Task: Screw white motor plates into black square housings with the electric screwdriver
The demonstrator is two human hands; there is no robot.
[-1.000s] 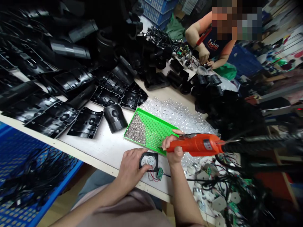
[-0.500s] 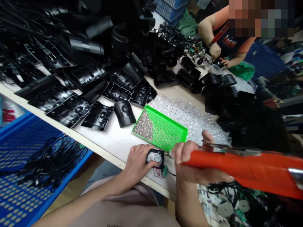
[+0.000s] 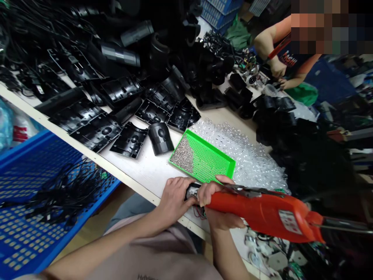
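My left hand is shut around a black plastic mount with a round motor, which sits at the table's front edge and is mostly hidden by my fingers. My right hand grips an orange electric screwdriver lying nearly level. Its tip reaches the mount, but my fingers hide the contact point. Thin red and black wires hang below the mount. Just beyond my hands lies a green perforated screw tray, with a heap of small silver screws in its corner.
Black moulded plastic housings cover the white table to the left and far side, with clear plastic pieces to the right. A blue crate of black cables sits below the left edge. A co-worker handles small parts across the table.
The screwdriver has swung in, its tip now at the mount, and my right hand covers most of the mount. The view has shifted, so the table appears further right.
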